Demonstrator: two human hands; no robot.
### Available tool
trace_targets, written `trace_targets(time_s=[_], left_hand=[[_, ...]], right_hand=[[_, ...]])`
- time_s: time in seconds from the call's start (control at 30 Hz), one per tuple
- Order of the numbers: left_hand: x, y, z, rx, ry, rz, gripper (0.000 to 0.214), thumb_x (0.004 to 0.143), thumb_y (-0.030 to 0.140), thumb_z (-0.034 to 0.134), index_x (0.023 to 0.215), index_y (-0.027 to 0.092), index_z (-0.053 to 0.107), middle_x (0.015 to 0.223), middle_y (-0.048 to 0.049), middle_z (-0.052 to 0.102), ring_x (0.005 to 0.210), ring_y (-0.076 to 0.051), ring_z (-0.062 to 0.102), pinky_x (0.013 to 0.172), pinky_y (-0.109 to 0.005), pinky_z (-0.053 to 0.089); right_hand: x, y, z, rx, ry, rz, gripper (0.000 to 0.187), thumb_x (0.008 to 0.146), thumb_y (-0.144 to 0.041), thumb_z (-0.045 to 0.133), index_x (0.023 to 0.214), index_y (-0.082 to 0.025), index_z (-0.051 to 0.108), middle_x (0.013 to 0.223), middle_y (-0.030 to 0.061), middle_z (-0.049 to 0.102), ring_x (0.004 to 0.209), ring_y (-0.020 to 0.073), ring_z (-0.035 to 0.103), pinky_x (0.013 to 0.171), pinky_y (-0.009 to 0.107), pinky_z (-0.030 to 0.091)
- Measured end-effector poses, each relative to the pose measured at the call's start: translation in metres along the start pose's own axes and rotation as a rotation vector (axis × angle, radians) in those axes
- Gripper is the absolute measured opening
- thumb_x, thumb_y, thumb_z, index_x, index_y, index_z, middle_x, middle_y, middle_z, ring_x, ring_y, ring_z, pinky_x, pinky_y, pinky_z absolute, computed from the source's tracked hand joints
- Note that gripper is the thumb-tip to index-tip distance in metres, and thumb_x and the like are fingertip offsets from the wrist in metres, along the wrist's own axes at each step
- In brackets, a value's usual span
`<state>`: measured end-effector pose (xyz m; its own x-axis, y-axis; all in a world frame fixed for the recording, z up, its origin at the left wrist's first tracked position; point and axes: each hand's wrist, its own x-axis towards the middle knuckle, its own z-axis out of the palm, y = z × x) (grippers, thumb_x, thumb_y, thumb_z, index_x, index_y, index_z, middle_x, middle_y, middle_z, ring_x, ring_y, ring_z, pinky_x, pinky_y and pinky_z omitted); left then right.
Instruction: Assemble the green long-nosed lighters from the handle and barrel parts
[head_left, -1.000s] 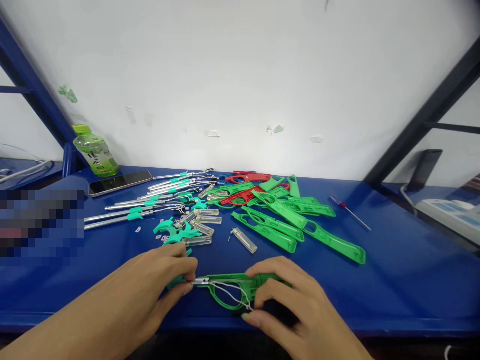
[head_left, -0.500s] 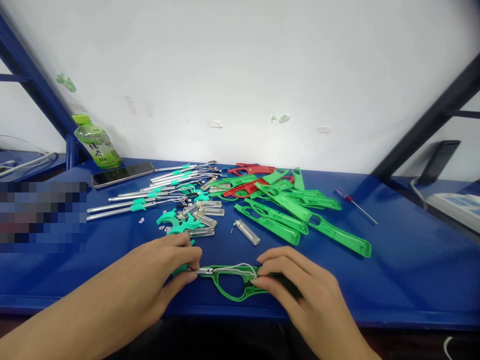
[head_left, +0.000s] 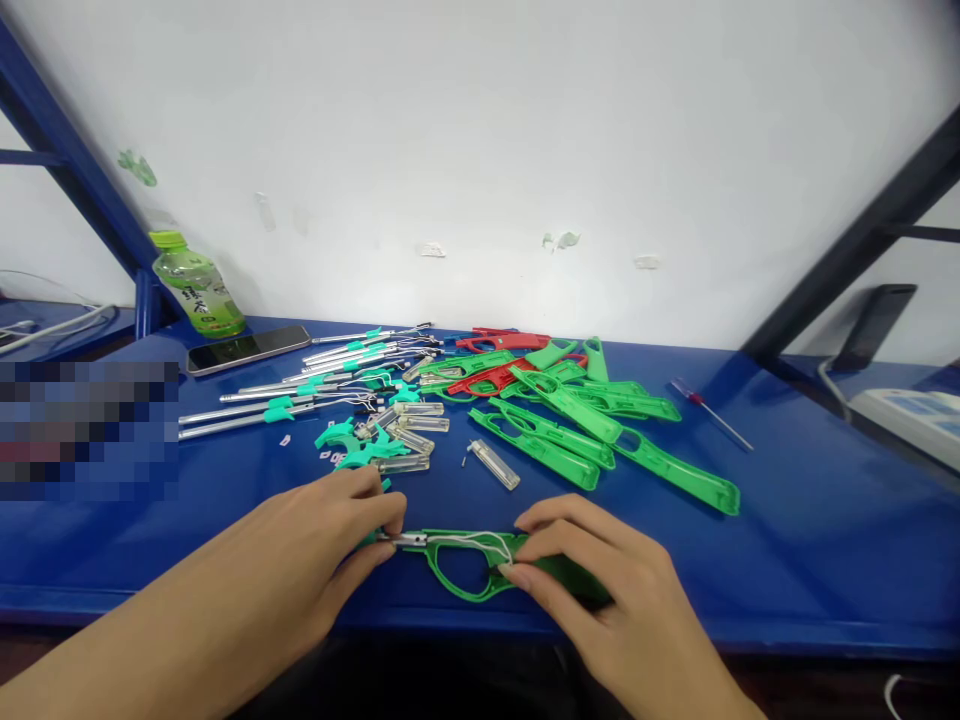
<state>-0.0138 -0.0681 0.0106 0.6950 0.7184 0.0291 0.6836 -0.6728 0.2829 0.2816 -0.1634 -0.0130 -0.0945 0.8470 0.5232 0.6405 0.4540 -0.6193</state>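
Near the table's front edge lies a green lighter casing half (head_left: 457,592) with an open trigger loop. My left hand (head_left: 352,545) pinches a silver metal tube (head_left: 409,540) at the casing's narrow end. White wires (head_left: 469,538) run from the tube across the casing towards my right hand (head_left: 592,570). Its thumb and fingers close on the wire ends beside a small black part, mostly hidden, and cover some of the casing's handle. A teal plastic piece shows partly behind my left fingers. A clear lighter fuel tank (head_left: 496,464) lies just beyond.
Metal tubes with teal pieces (head_left: 279,408) lie at the left, near loose teal triggers (head_left: 352,445). Green casing halves (head_left: 675,465) and red ones (head_left: 487,378) are piled behind. A phone (head_left: 247,350), a bottle (head_left: 196,290) and a screwdriver (head_left: 720,418) sit farther out.
Both hands stay almost in place. The right fingers have shifted slightly at the wire ends, and the wires lie a little lower over the casing.
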Motion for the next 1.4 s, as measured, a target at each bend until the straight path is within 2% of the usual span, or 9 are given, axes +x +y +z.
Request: trace_targets(time_s=[0.27,0.33,0.5,0.6,0.73,0.9,1.1,1.23,1.4], left_hand=[[0.004,0.003,-0.004,0.023,0.003,0.042,0.027,0.115,0.036,0.049,0.115,0.039,0.076,0.122,0.0038,0.082,0.124,-0.025,0.075,0.104,-0.038,0.058],[0.005,0.004,-0.008,0.032,0.018,0.059,0.028,0.116,0.041,0.049,0.117,0.04,0.077,0.121,0.0032,0.082,0.118,-0.026,0.078,0.1,-0.038,0.06],[0.009,-0.001,-0.028,0.073,0.144,0.072,0.047,0.115,0.06,0.04,0.118,0.037,0.081,0.118,-0.0022,0.083,0.107,-0.029,0.082,0.085,-0.038,0.063],[0.011,-0.011,-0.043,0.105,0.218,0.028,0.052,0.113,0.062,0.039,0.112,0.034,0.083,0.112,-0.0041,0.085,0.098,-0.03,0.083,0.082,-0.039,0.063],[0.012,-0.027,-0.057,0.133,0.239,-0.045,0.047,0.109,0.058,0.043,0.106,0.033,0.083,0.107,-0.0031,0.086,0.095,-0.03,0.081,0.082,-0.04,0.061],[0.014,-0.04,-0.054,0.126,0.214,-0.07,0.041,0.105,0.055,0.049,0.101,0.033,0.083,0.099,-0.004,0.084,0.087,-0.029,0.078,0.075,-0.039,0.058],[0.022,-0.029,-0.046,0.062,0.168,-0.028,0.042,0.107,0.051,0.047,0.104,0.032,0.084,0.098,-0.0036,0.083,0.086,-0.026,0.077,0.077,-0.036,0.056],[0.023,-0.024,-0.048,0.051,0.177,-0.028,0.046,0.109,0.054,0.044,0.104,0.031,0.084,0.096,-0.0034,0.084,0.084,-0.025,0.076,0.075,-0.035,0.055],[0.02,-0.03,-0.056,0.104,0.209,-0.039,0.046,0.108,0.057,0.045,0.105,0.032,0.084,0.103,-0.0043,0.086,0.089,-0.029,0.079,0.076,-0.038,0.058]], right_hand=[[0.0,0.002,0.0,0.0,-0.013,-0.012,0.013,0.105,-0.028,0.078,0.091,-0.027,0.079,0.105,-0.0012,0.08,0.092,0.0154,0.08,0.085,0.023,0.061],[0.0,0.002,0.0,0.002,-0.016,-0.01,0.014,0.105,-0.029,0.077,0.091,-0.028,0.079,0.105,-0.0015,0.079,0.092,0.0149,0.08,0.085,0.022,0.06],[0.001,0.001,0.0,-0.008,-0.006,-0.02,0.019,0.107,-0.035,0.075,0.09,-0.028,0.079,0.103,-0.0017,0.079,0.09,0.0139,0.08,0.083,0.021,0.06],[0.001,0.001,0.0,-0.012,-0.009,-0.018,0.022,0.108,-0.038,0.074,0.089,-0.028,0.078,0.103,-0.0012,0.08,0.089,0.0144,0.08,0.082,0.021,0.061],[0.001,0.001,0.0,-0.022,-0.023,-0.006,0.023,0.108,-0.039,0.073,0.089,-0.028,0.079,0.102,-0.0012,0.08,0.089,0.0147,0.08,0.082,0.022,0.061],[0.001,0.002,0.0,-0.032,-0.028,-0.005,0.023,0.109,-0.039,0.072,0.089,-0.028,0.079,0.103,-0.0013,0.08,0.088,0.0148,0.08,0.08,0.022,0.061],[0.001,0.001,-0.001,-0.027,-0.041,-0.008,0.024,0.109,-0.039,0.071,0.089,-0.028,0.079,0.102,0.0,0.08,0.088,0.016,0.08,0.08,0.024,0.062],[0.001,0.001,-0.001,-0.02,-0.043,-0.009,0.023,0.109,-0.038,0.073,0.089,-0.027,0.079,0.102,0.0003,0.08,0.088,0.0164,0.08,0.08,0.024,0.062],[0.002,0.0,-0.001,-0.013,-0.043,0.007,0.02,0.108,-0.035,0.074,0.089,-0.028,0.078,0.102,-0.0001,0.08,0.089,0.0171,0.08,0.08,0.026,0.062]])
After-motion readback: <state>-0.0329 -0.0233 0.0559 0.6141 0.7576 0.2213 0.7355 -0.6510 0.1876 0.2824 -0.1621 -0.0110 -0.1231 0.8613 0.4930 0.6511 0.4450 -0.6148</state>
